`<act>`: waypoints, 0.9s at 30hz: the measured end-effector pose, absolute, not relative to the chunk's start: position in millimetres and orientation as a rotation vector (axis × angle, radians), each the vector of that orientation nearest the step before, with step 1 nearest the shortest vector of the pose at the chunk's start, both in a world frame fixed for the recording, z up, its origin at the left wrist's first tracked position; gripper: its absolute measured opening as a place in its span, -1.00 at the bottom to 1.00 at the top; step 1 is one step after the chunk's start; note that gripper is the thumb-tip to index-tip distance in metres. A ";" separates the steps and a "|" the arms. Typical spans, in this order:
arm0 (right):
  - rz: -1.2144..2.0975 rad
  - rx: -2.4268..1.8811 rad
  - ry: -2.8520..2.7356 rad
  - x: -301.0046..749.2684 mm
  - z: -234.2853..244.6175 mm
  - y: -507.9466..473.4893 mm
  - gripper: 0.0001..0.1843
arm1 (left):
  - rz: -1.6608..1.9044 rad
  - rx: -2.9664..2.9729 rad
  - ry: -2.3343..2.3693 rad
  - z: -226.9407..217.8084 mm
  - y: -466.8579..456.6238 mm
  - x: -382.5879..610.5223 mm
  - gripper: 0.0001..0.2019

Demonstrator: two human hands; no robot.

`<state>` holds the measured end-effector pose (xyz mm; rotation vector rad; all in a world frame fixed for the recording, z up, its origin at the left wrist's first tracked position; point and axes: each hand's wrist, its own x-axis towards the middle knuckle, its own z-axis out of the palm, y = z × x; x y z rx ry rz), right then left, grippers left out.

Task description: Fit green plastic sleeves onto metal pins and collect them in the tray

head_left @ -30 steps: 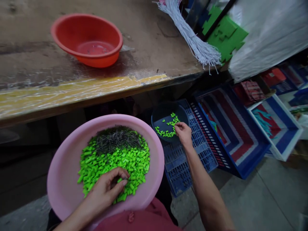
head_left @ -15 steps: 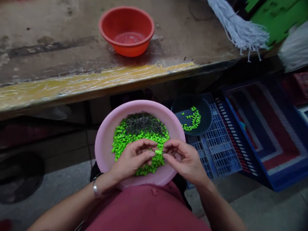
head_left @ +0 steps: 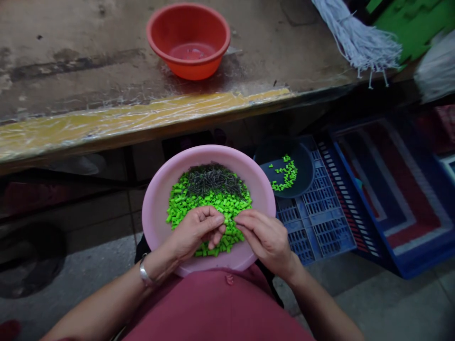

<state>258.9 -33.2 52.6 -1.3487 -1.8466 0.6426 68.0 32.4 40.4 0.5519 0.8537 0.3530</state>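
A pink basin (head_left: 151, 215) sits at my lap, holding many short bright-green plastic pieces (head_left: 181, 203). Toward its far side a heap of small dark metal pieces (head_left: 213, 181), thin like screws or springs, lies on top of the green ones. Over the basin, my left hand (head_left: 197, 231) pinches one green plastic piece (head_left: 226, 219) between thumb and forefinger. My right hand (head_left: 268, 239) faces it with the fingertips pressed together, close to that piece's right end. What the right fingers hold is too small to make out.
An orange-red bowl (head_left: 190, 68) stands on the worn table (head_left: 88, 80), whose taped edge runs beyond the basin. Right of the basin, a dark bowl (head_left: 302, 173) with green pieces rests on a blue crate (head_left: 323, 227). A striped blue bin (head_left: 394, 265) and white cords (head_left: 359, 38) lie further right.
My right hand has turned more palm-down and its fingers have closed into a pinch. The green piece between my hands has shifted slightly left and shows less of itself.
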 end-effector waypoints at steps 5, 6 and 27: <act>0.563 -1.308 -1.967 257.1 47.8 -28.9 -0.78 | 0.316 0.516 0.813 41.7 31.3 69.0 -0.71; 0.565 -1.311 -1.966 256.5 46.5 -28.4 -0.79 | 0.311 0.508 0.804 41.8 31.1 69.2 -0.71; 1.260 -1.370 -1.282 250.7 48.5 -31.9 -0.85 | 0.333 0.609 0.764 39.0 37.4 71.5 -0.67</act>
